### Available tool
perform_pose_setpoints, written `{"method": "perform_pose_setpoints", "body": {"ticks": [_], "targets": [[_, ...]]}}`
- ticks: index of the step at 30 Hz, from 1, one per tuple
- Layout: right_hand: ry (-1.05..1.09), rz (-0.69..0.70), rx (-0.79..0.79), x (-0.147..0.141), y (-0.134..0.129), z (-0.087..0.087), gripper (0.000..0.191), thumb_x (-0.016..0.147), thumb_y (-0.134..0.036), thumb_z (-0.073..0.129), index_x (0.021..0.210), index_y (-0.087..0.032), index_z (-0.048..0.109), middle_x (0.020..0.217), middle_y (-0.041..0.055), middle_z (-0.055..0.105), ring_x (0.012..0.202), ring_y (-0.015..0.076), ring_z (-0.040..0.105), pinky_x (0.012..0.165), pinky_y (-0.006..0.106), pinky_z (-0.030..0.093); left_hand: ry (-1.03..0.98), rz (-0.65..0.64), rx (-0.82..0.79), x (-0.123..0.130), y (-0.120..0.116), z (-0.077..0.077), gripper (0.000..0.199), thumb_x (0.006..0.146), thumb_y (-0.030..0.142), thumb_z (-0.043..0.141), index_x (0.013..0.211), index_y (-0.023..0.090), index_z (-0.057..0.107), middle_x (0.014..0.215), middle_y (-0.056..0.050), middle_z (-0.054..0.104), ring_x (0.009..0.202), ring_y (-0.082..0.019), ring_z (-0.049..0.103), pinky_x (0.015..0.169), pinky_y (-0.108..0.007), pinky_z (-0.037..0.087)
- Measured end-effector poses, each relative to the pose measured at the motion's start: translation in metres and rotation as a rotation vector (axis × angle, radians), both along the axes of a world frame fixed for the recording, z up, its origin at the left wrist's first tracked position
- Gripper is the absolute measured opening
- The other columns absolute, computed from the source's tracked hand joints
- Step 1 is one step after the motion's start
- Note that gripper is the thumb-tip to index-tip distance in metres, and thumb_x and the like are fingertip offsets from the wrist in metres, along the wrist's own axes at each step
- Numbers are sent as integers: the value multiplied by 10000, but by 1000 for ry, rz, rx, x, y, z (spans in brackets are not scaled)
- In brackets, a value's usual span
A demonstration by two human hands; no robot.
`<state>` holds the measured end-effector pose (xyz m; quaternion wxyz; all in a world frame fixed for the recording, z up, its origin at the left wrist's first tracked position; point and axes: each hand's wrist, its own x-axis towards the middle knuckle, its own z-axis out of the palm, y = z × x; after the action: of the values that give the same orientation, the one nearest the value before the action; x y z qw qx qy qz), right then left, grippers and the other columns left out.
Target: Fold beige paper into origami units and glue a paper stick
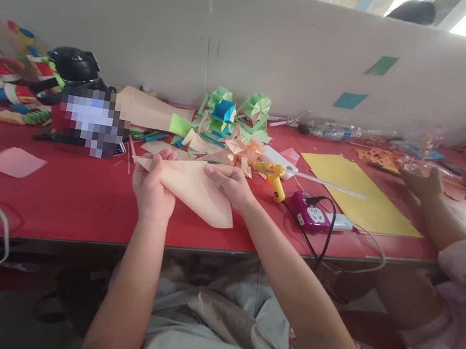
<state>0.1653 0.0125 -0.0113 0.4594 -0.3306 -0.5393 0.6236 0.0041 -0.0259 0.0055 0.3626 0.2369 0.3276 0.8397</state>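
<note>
Farthest left of the grip, a pink sheet (11, 161) lies flat on the red table (78, 203); nearer, beyond the left wrist, a patch is pixelated and unreadable. The left hand (154, 191) is closed on the narrow end of a peach sheet (197, 189), thumb on top; its other fingers are partly hidden, so how firmly they press is hard to judge. From that grip the sheet's long axis slants rightward and toward the body, widening to a free corner below the right hand (231, 185). The right hand pinches the upper edge, fingertips partly hidden behind the sheet; it may be curled or folded there. Just right of this pinch lies a yellow glue gun (275, 180), nozzle toward the right hand, which is the nearer one. Farther right, another person's hand (423, 187) is partly blurred.
</note>
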Motion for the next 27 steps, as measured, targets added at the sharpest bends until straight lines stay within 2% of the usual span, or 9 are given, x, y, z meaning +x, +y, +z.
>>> {"method": "perform_pose_setpoints", "body": {"ticks": [5, 11, 18, 27], "targets": [[20, -11, -49, 0, 2, 1, 472, 662, -543, 861, 964, -188, 787, 852, 40, 745, 714, 174, 646, 591, 265, 459, -19, 9, -3, 1, -1, 2, 296, 732, 328, 825, 867, 208, 591, 901, -18, 755, 909, -195, 739, 934, -381, 571], [35, -41, -13, 0, 4, 0, 399, 684, -519, 855, 913, -199, 784, 934, 36, 739, 791, 166, 653, 656, 252, 490, -29, -16, -19, -1, 0, 0, 341, 717, 394, 842, 878, 197, 615, 921, -37, 750, 916, -210, 736, 904, -392, 584], [20, -55, -13, 1, 6, -2, 408, 673, -522, 858, 912, -201, 775, 876, 26, 734, 765, 163, 657, 648, 247, 489, 66, -23, 4, -4, 2, -6, 322, 776, 430, 805, 922, 224, 606, 1000, -32, 743, 989, -222, 724, 950, -421, 557], [68, -58, -68, 2, 3, 3, 361, 646, -443, 890, 854, -177, 764, 787, 26, 732, 694, 156, 660, 607, 247, 489, 52, -18, 6, -4, 1, -3, 316, 757, 410, 824, 911, 211, 633, 936, -24, 731, 928, -197, 723, 931, -377, 558]]}}
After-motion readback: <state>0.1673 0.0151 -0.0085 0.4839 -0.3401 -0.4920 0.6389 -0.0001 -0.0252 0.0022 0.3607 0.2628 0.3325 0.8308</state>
